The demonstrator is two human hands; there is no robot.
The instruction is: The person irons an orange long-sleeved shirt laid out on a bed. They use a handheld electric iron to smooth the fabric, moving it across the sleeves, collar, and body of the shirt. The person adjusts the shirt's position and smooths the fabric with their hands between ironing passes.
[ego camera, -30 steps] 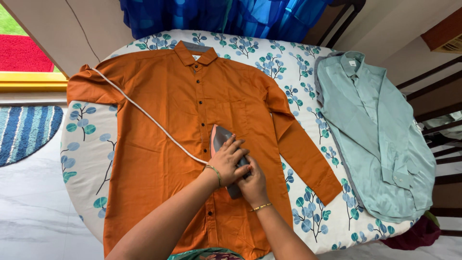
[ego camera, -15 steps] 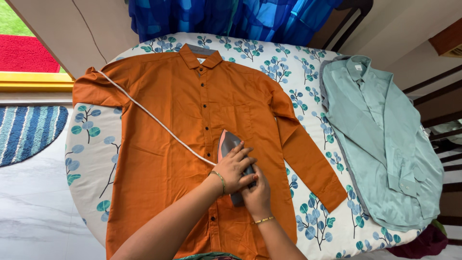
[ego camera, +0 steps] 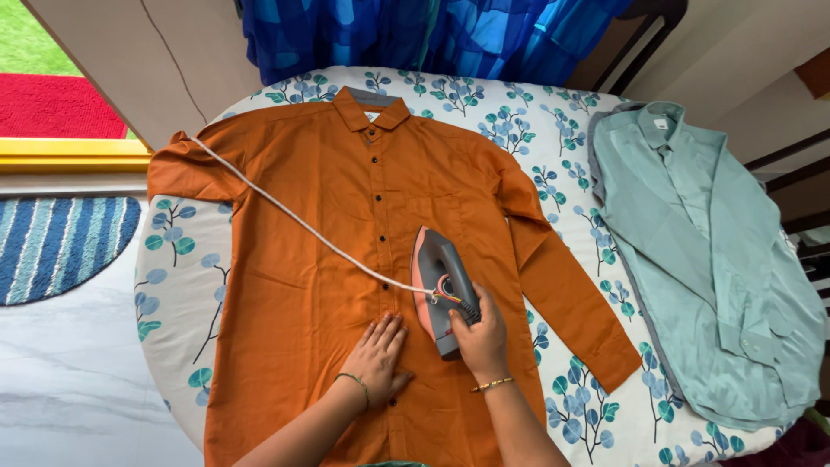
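The right hand (ego camera: 481, 333) has its grip clamped on the rear of the grey iron (ego camera: 442, 285), which sits on the orange shirt (ego camera: 303, 259) just right of the button placket. The left hand (ego camera: 378, 355) lies flat, fingers spread, on the shirt beside it. A pale green shirt (ego camera: 700, 259) lies well apart on the leaf-print worktop (ego camera: 173, 259).

A burnt-orange shirt (ego camera: 346, 259) with small dark buttons and a grey inner collar band lies on a white sheet (ego camera: 173, 285) printed with teal and blue leafy sprigs. The iron (ego camera: 441, 290) is grey with a salmon-pink edge, and its cord (ego camera: 294, 220) is off-white. A pale sage-green shirt (ego camera: 700, 259) lies nearby. Gold bangles circle both wrists. Behind hangs a bright blue patchwork cloth (ego camera: 432, 35). A blue-striped mat (ego camera: 52, 246) lies on pale marbled flooring.
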